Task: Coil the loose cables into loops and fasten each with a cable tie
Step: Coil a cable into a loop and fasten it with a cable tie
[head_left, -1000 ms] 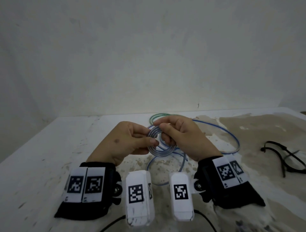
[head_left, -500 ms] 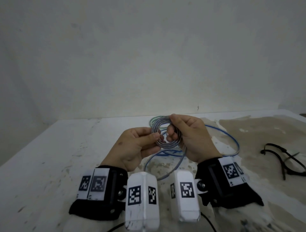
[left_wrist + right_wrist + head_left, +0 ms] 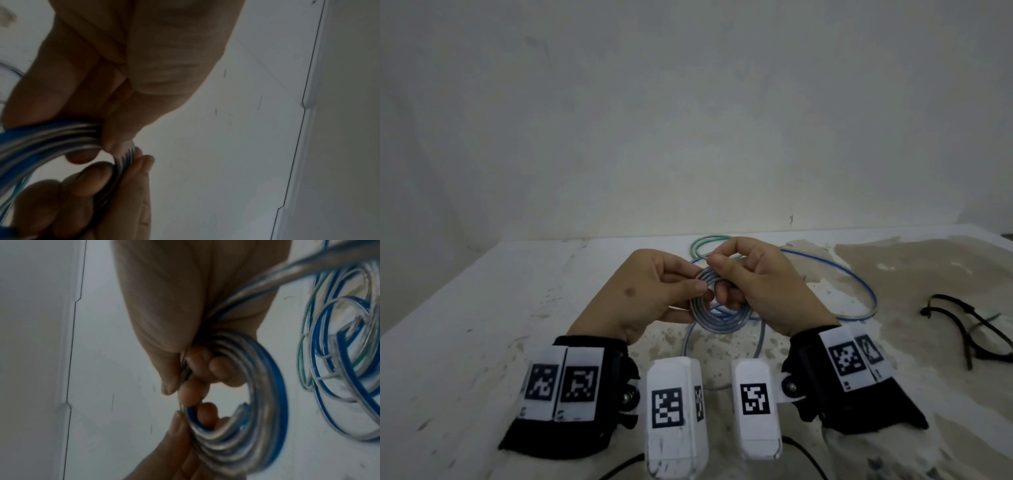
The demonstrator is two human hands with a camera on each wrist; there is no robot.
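Observation:
A clear cable with a blue core is wound into a small tight coil [image 3: 719,315] held above the table between both hands. My left hand [image 3: 654,291] pinches the coil's left side between thumb and fingers, also seen in the left wrist view [image 3: 115,146]. My right hand [image 3: 750,277] grips the coil's upper right, fingers curled through its middle [image 3: 197,369]. The coil [image 3: 257,402] shows several turns. The cable's loose tail [image 3: 859,284] sweeps in a wide loop over the table to the right.
A green-cored cable [image 3: 702,245] lies coiled behind the hands near the wall. Black cable ties [image 3: 969,325] lie at the right on the white table [image 3: 482,325]. More loose cable loops [image 3: 339,353] lie on the table below the right hand.
The coil was tipped up facing me half a second ago; now it lies lower and flatter between the hands. The hands have come back down and nearer.

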